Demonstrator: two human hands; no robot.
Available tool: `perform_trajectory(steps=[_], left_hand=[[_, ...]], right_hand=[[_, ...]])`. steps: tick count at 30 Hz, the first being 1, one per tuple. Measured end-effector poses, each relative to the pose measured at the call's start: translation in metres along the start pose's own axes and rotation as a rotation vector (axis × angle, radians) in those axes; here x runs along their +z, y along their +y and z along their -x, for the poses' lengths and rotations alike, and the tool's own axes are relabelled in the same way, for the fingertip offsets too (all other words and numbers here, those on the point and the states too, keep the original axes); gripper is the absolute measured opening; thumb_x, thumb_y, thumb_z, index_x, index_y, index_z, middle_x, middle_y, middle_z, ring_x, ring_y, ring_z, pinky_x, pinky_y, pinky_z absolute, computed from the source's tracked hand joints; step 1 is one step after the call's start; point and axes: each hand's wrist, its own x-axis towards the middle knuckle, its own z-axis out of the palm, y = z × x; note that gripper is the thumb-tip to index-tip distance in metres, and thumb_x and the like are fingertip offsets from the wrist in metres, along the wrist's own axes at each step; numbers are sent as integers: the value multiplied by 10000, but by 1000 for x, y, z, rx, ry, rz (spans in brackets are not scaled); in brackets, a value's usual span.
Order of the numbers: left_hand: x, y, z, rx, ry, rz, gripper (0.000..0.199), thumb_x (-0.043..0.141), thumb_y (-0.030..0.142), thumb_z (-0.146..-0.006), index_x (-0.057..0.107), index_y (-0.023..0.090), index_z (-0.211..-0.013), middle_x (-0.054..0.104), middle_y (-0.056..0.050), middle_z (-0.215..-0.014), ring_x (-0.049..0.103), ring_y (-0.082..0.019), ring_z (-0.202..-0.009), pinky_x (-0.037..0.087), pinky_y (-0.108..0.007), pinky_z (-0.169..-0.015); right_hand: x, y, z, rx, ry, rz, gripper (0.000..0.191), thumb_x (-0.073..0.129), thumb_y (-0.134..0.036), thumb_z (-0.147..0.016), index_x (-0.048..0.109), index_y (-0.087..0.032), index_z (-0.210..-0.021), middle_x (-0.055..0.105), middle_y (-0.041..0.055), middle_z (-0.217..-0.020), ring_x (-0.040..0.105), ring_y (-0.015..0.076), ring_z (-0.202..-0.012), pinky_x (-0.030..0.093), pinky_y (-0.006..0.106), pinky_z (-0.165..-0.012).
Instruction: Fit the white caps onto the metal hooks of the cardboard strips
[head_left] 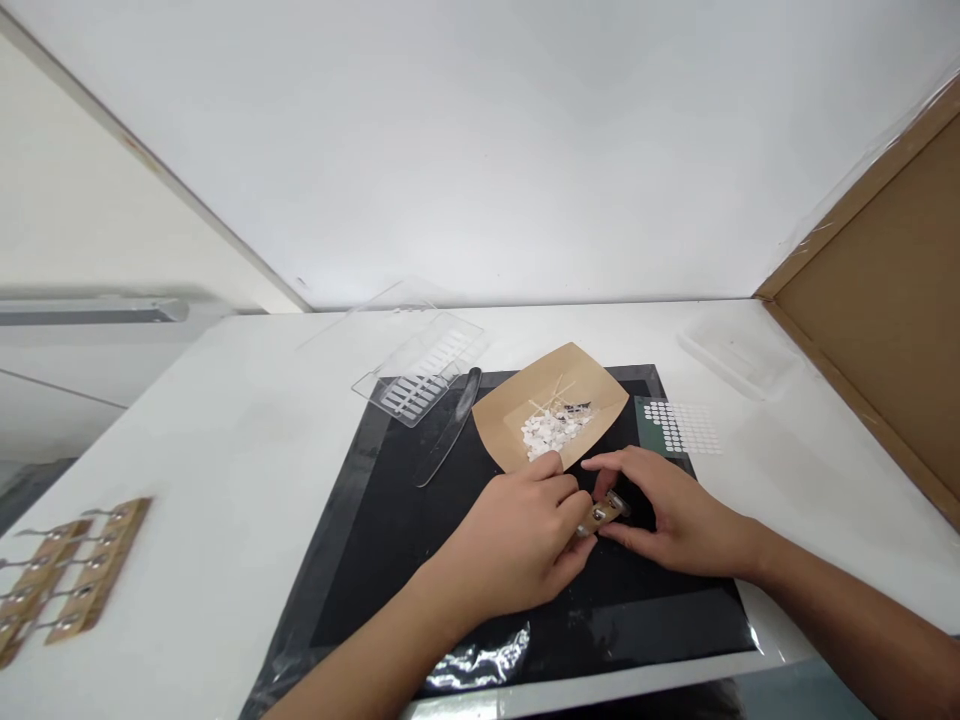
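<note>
My left hand (529, 530) is closed, its fingers wrapped round one end of a small wooden strip with metal fittings (600, 515). From the other side my right hand (667, 510) meets the same strip, with thumb and a finger at its far end and the index finger stretched out above. Much of the strip is hidden by the fingers. Both hands are over a black mat (420, 550). Just beyond them is a tan paper tray (502, 400) holding a pile of white scraps (553, 430).
A dark flat strip (450, 430) and a clear plastic case with white pieces (420, 375) lie left of the tray. On the right are a sheet of white round stickers (679, 428) and a clear lid (739, 355). Wooden strips with metal hooks (97, 575) lie far left.
</note>
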Motion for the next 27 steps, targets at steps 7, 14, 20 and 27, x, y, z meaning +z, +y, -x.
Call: perform_trajectory(steps=[7,14,20,27], left_hand=[[-1,0,0,12,-29,20,104,668,258,-966,663,183,-894,705,-39,-851,617,-233,-835,503,-354,-677],[-7,2,0,-11,-77,-2,53,667,237,-925,664,187,-910,710,-43,-879,613,-238,-831,475,-349,-625],[-5,3,0,-29,-115,-37,37,624,184,-904,651,187,-879,692,-56,-871,612,-240,-831,480,-342,-621],[-4,3,-1,-11,-121,-11,48,626,151,-901,655,189,-909,695,-48,-884,631,-231,-849,488,-331,-639]], right_hand=[[4,7,-3,-25,-9,-51,584,748,-209,-956,511,-283,-1484,716,53,-1139,687,236,-1044,574,430,-976],[1,6,-4,-31,-31,-29,541,738,-187,-945,536,-268,-1440,721,54,-1141,687,233,-1034,563,428,-966],[1,5,-4,-31,-24,-9,520,743,-176,-937,556,-258,-1415,733,60,-1116,693,236,-1009,569,418,-936],[2,4,-5,-38,-26,-11,460,744,-203,-954,575,-258,-1378,739,60,-1118,702,240,-1022,569,420,-941]])
